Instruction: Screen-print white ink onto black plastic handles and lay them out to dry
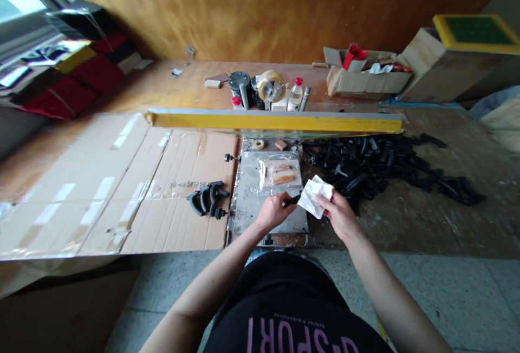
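My left hand (pixel 277 209) is closed around one end of a black plastic part (pixel 292 200), held over the front of a metal plate (pixel 252 201). A crumpled white cloth (pixel 315 195) is pinched in my right hand (pixel 339 213) and covers the other end of the part, so its full shape is hidden. Several similar black curved parts (pixel 209 199) lie on the cardboard to the left of the plate. To the right spreads a large heap of black parts (pixel 374 163). On the plate sits a plastic-wrapped block (pixel 281 173) with orange-brown strips.
A yellow-and-grey bar (pixel 276 120) spans the bench above the plate. Behind it stand a tape roll (pixel 271 86), a red-capped bottle (pixel 296 95) and dark cans (pixel 239 83). Cardboard (pixel 105 180) covers the left side. An open carton (pixel 365 79) stands at back right.
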Tool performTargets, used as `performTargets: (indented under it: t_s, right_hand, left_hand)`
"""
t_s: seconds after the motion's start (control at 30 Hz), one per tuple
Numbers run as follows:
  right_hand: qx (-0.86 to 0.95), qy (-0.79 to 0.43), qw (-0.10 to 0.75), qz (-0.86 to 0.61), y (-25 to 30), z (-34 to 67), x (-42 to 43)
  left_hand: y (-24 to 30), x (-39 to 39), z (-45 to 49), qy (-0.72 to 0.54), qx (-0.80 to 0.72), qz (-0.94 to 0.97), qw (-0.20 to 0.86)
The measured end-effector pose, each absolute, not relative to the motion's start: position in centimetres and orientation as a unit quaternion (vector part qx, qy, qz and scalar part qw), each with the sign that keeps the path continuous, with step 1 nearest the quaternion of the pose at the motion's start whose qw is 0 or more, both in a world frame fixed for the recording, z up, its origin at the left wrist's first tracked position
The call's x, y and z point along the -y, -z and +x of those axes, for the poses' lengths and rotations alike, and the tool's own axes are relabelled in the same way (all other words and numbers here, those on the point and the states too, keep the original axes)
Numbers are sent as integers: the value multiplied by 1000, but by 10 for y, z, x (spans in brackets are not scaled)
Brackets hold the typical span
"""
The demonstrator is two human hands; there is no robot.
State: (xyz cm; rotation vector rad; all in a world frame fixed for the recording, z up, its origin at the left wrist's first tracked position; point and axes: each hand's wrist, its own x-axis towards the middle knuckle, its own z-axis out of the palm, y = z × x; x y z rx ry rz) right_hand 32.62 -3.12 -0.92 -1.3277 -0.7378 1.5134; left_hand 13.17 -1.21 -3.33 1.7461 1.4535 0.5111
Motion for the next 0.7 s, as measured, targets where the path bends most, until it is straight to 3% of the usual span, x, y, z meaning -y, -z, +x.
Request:
performTargets:
  t_s: [0.1,0.2,0.33,0.47,0.57,0.7]
  right_hand:
    - [317,-571,509,-561,12,344,30]
    - [368,-507,517,-583,20,350,29]
    - [548,-423,460,-556,25,338,28]
    - [668,-363,405,-508,16,313,21]
    - [659,-411,403,-484,6,296,15]
    - [490,-608,447,-437,-4,279,9]
  left_hand:
    - [34,1,161,-291,-534,665,433]
    - [34,2,165,-354,-503,572,543]
    - [31,14,152,-389,-467,369,703]
    - [19,24,137,-399,-449,338,724]
    - [10,26,126,-432,-475,346,684]
    - [5,18,113,-482,-498,355,628]
